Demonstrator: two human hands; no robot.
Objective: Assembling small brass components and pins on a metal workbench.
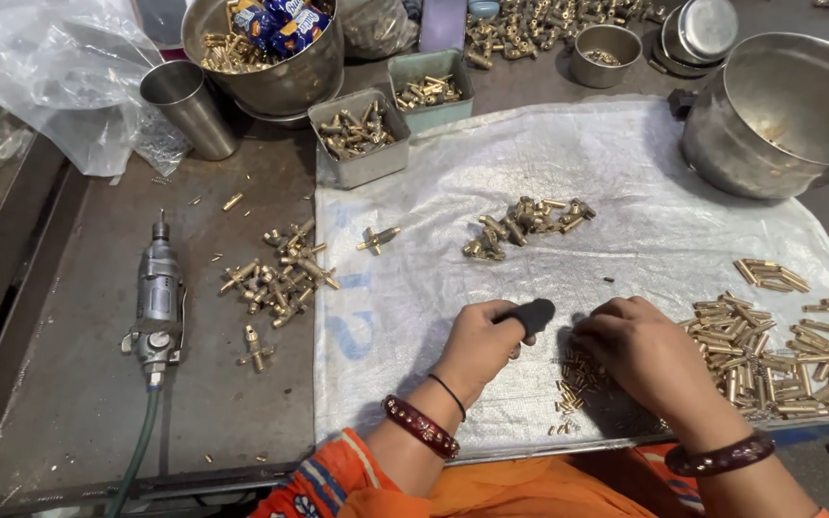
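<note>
Left hand curls tight around a black tool; right hand, just beside it, pinches among small brass pins with bunched fingers.

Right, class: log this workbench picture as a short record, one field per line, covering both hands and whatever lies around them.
Left hand: left hand closed on a black-handled tool
Right hand: right hand fingers down on small brass pins; grip unclear
Surface: white plastic sheet over a metal table
Right of hands: heap of brass tubes
Centre: pile of brass fittings
Left: pneumatic tool with hose
Back: steel pot, two grey trays
</note>
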